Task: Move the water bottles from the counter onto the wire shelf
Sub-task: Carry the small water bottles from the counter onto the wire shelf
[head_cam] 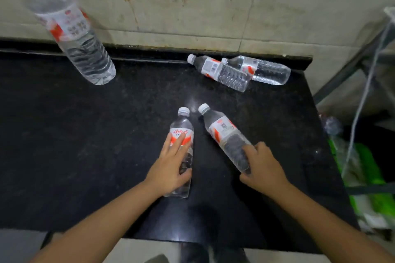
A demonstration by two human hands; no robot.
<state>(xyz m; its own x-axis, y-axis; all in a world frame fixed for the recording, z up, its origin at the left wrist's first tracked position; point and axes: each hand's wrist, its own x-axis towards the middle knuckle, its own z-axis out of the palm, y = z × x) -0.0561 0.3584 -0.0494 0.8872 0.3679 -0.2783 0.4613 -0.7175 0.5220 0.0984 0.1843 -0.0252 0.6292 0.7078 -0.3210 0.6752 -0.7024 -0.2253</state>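
Two small clear water bottles with white caps and red-and-white labels lie on the black counter (85, 145) in front of me. My left hand (171, 164) rests over the left bottle (183, 128), fingers curled on its body. My right hand (263, 166) wraps the lower end of the right bottle (222, 130). Two more small bottles lie at the back right, one (222, 72) partly over the other (269, 71). A large bottle (68, 28) stands at the back left. The wire shelf frame (350, 70) shows at the right edge.
A tiled wall (213, 2) rises behind the counter. Right of the counter's edge, below the shelf frame, sit green-and-white bags (367, 177) and a thin white cord (363, 96). The counter's front edge lies near the bottom of the view.
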